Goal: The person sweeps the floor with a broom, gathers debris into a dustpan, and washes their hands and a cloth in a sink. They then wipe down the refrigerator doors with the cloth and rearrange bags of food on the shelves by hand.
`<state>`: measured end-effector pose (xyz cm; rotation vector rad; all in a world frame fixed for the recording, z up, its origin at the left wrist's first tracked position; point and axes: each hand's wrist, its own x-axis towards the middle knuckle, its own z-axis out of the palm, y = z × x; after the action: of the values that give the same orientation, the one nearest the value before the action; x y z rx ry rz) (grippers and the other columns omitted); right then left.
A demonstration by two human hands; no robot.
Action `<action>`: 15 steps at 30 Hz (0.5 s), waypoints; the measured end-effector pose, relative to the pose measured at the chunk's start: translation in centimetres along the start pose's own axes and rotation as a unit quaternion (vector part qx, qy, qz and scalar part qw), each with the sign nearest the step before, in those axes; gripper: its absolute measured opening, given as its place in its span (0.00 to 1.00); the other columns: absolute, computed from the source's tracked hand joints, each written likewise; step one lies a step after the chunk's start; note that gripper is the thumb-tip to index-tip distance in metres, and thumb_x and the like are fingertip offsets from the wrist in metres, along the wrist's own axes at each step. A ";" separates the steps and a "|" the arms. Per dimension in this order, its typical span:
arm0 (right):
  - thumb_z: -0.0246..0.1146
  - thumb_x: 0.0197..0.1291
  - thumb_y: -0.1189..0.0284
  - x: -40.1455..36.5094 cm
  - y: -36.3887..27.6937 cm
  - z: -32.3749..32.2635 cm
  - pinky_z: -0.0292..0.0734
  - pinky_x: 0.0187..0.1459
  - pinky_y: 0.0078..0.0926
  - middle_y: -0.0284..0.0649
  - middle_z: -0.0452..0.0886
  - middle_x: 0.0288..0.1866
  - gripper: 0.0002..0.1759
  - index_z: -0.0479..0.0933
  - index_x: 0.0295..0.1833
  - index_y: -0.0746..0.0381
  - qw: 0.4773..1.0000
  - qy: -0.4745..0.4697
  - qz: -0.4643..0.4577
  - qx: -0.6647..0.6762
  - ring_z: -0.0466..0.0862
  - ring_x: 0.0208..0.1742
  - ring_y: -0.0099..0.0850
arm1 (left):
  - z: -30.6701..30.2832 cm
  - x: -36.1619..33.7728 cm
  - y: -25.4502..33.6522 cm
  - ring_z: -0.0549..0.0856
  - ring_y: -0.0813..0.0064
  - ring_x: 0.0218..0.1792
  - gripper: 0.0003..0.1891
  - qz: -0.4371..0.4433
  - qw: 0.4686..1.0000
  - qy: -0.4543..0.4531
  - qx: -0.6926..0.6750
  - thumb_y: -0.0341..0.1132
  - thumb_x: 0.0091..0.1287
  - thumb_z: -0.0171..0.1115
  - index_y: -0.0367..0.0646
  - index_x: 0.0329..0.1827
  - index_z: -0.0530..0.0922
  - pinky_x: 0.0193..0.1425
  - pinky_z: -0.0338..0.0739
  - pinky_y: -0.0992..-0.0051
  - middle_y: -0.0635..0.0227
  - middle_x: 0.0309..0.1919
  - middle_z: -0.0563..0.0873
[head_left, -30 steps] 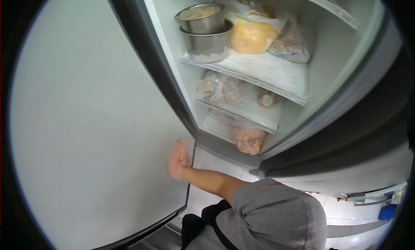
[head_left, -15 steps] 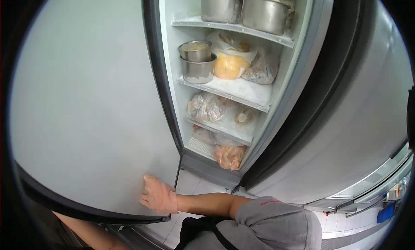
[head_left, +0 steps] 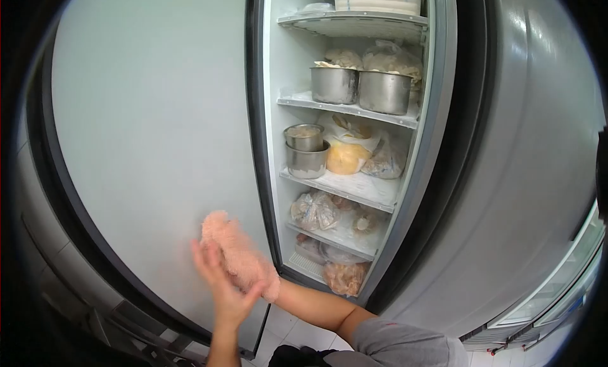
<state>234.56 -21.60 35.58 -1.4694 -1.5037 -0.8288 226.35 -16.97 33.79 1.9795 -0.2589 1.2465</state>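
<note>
The tall pale door of an upright fridge stands open, its inner face towards me. My right hand is at the lower part of this face; it looks pink and smeared up to the wrist, and its fingers cannot be made out. Rising from below, my left hand overlaps it, fingers apart and nothing visible in its grasp. Right of the door, the fridge shelves hold steel pots, two stacked steel containers, a bag with yellow contents and several clear bags.
A lidded plastic box sits on the top visible shelf. A large grey metal surface curves along the right. White floor tiles show below the fridge, and glass-fronted cabinets stand at the lower right.
My left hand has come up from behind the door's lower edge to its inner face, beside my right hand. My right hand is slightly higher. The view now takes in more upper shelves.
</note>
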 end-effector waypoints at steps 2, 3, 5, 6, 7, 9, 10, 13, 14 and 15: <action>0.50 0.50 0.67 -3.7 1.6 2.4 0.65 0.38 0.27 0.39 0.67 0.33 0.09 0.65 0.37 0.58 0.986 0.085 0.060 0.131 0.68 0.38 0.35 | 4.0 -3.2 -4.5 0.66 0.58 0.56 0.40 -0.125 0.972 -0.066 -0.186 0.39 0.49 0.66 0.37 0.62 0.53 0.58 0.62 0.62 0.53 0.57 0.62; 0.48 0.53 0.67 -5.2 2.1 3.5 0.66 0.40 0.26 0.39 0.69 0.37 0.12 0.65 0.43 0.58 0.968 0.131 0.092 0.195 0.69 0.40 0.35 | 4.9 -4.9 -7.1 0.69 0.59 0.54 0.39 -0.200 0.917 -0.099 -0.332 0.37 0.51 0.64 0.36 0.63 0.52 0.55 0.67 0.66 0.55 0.56 0.64; 0.47 0.55 0.66 -6.9 2.0 3.6 0.68 0.42 0.26 0.38 0.70 0.41 0.16 0.64 0.49 0.58 0.939 0.189 0.136 0.253 0.71 0.43 0.34 | 5.4 -3.0 -5.7 0.72 0.63 0.50 0.33 -0.282 0.846 -0.021 -0.453 0.36 0.55 0.61 0.35 0.61 0.55 0.50 0.70 0.69 0.58 0.53 0.67; 0.49 0.54 0.66 -8.7 0.9 3.5 0.67 0.45 0.27 0.40 0.70 0.43 0.16 0.66 0.48 0.60 0.920 0.177 0.249 0.245 0.71 0.45 0.35 | 5.5 -3.3 -5.2 0.75 0.66 0.47 0.28 -0.378 0.748 0.055 -0.543 0.34 0.58 0.58 0.34 0.58 0.58 0.46 0.74 0.73 0.60 0.50 0.70; 0.51 0.52 0.66 -9.7 0.4 2.7 0.66 0.48 0.28 0.42 0.70 0.45 0.17 0.67 0.47 0.61 0.895 0.148 0.346 0.241 0.71 0.47 0.36 | 5.8 -3.4 -7.5 0.76 0.69 0.44 0.22 -0.414 0.737 0.015 -0.534 0.33 0.59 0.56 0.34 0.54 0.63 0.44 0.74 0.74 0.62 0.45 0.73; 0.55 0.50 0.66 -11.6 -0.5 1.2 0.64 0.53 0.30 0.45 0.70 0.50 0.19 0.69 0.46 0.65 0.810 0.080 0.528 0.243 0.70 0.50 0.38 | 7.0 -5.0 -12.7 0.76 0.75 0.38 0.13 -0.444 0.784 -0.037 -0.432 0.34 0.62 0.54 0.34 0.44 0.71 0.40 0.74 0.76 0.65 0.36 0.77; 0.57 0.49 0.66 -12.5 -0.8 1.1 0.63 0.56 0.32 0.47 0.70 0.52 0.20 0.70 0.46 0.66 0.752 0.043 0.609 0.247 0.70 0.52 0.39 | 7.2 -6.2 -14.0 0.76 0.78 0.35 0.12 -0.428 0.837 -0.057 -0.337 0.36 0.62 0.53 0.34 0.38 0.74 0.38 0.73 0.77 0.67 0.32 0.77; 0.58 0.48 0.73 -17.5 1.7 1.5 0.65 0.54 0.34 0.47 0.74 0.47 0.14 0.73 0.42 0.67 0.801 -0.452 0.390 0.046 0.72 0.50 0.44 | 7.4 -8.0 -14.6 0.76 0.79 0.30 0.13 -0.492 0.802 -0.065 -0.332 0.38 0.64 0.52 0.35 0.32 0.76 0.35 0.72 0.78 0.68 0.26 0.78; 0.58 0.48 0.73 -19.5 1.7 1.2 0.65 0.54 0.34 0.47 0.74 0.47 0.14 0.73 0.42 0.67 0.794 -0.452 0.401 0.061 0.72 0.50 0.44 | 7.6 -8.7 -15.1 0.76 0.79 0.30 0.13 -0.508 0.795 -0.071 -0.323 0.38 0.64 0.52 0.35 0.32 0.76 0.35 0.72 0.78 0.68 0.26 0.78; 0.59 0.47 0.73 -21.5 1.3 0.3 0.65 0.55 0.34 0.47 0.74 0.48 0.15 0.73 0.44 0.64 0.846 -0.322 0.391 0.168 0.71 0.52 0.43 | 7.7 -9.3 -15.8 0.75 0.80 0.28 0.14 -0.476 0.839 -0.120 -0.237 0.39 0.64 0.51 0.35 0.31 0.76 0.34 0.71 0.79 0.69 0.25 0.78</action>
<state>234.66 -30.32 15.87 -1.9464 -1.1962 0.4473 235.33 -13.55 16.38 1.4714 0.2709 0.2435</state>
